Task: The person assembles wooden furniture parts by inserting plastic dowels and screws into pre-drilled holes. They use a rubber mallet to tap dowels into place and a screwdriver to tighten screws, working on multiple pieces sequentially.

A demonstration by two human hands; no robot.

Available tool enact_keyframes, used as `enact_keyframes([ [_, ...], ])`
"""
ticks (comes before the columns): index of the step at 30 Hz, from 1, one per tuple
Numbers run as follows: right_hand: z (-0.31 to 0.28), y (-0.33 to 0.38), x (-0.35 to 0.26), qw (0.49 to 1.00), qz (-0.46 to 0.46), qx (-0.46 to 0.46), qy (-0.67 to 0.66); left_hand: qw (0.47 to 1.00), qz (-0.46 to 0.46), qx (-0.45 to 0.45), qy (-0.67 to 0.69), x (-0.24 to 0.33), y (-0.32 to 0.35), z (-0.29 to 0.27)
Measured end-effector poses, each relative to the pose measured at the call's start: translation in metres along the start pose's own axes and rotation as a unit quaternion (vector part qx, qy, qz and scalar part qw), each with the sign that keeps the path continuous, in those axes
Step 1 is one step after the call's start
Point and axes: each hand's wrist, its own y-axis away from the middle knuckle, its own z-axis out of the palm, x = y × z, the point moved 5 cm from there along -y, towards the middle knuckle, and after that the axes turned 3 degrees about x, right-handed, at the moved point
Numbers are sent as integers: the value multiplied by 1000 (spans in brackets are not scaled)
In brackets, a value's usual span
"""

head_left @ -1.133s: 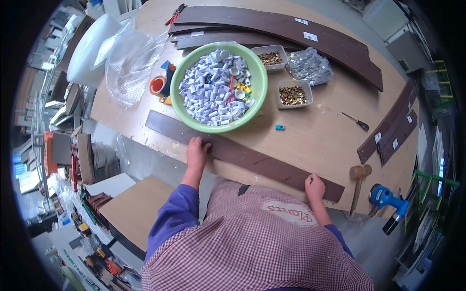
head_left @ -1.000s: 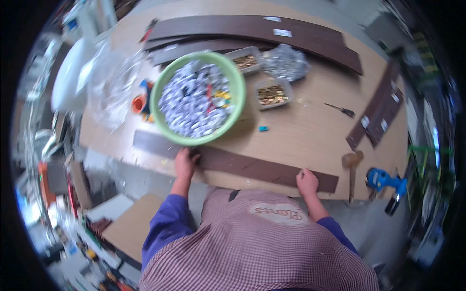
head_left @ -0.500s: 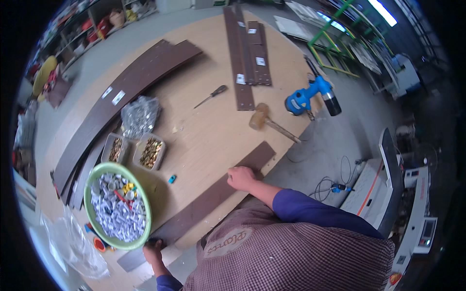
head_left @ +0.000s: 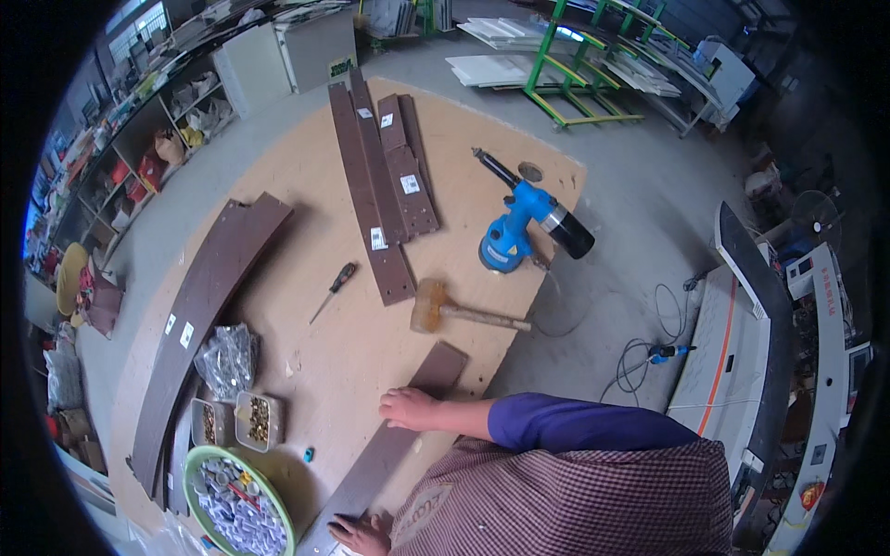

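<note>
Head view over a plywood workbench point(head_left: 352, 343). A long dark brown laminate strip point(head_left: 394, 435) lies along the near edge of the bench, running from beside the mallet down toward the lower edge of the picture. The right hand point(head_left: 410, 409) rests flat on the strip's upper portion, fingers extended and pressing on its surface rather than curled around it; the forearm in a blue sleeve point(head_left: 575, 428) enters from the right. The left hand point(head_left: 357, 534) lies on the strip's lower end at the bottom of the frame, partly hidden by the checked apron point(head_left: 565, 505); it touches the strip, but whether its fingers grip the edge cannot be told. Just beyond the strip's far end lies a wooden mallet point(head_left: 445, 313), handle pointing right. Farther off stands a blue power tool point(head_left: 524, 227) near the bench corner, with several shorter brown strips point(head_left: 385, 190) bearing white labels laid side by side to its left. A small screwdriver point(head_left: 334, 289) lies mid-bench. At the left, long curved brown panels point(head_left: 209, 315) follow the bench edge; beside them are a clear bag of metal parts point(head_left: 227, 360), two small trays of brass-coloured fittings point(head_left: 236, 422), and a green bowl point(head_left: 197, 463) filled with small white packets. Shelving and a green rack occupy the background.
</note>
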Motion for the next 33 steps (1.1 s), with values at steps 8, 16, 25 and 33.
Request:
enact_keyframes([
  [8,-188,100,195,802,420,424,20,992,-1,129,19,50,-12,-37],
  [16,-292,106,313,774,348,471,-241,996,36,82,-1,21,-29,-20],
  [25,-277,96,316,776,325,483,-242,996,-13,-86,-22,18,-43,-12],
  [33,-301,111,190,850,302,423,-89,997,-18,-64,-44,51,-33,-49],
])
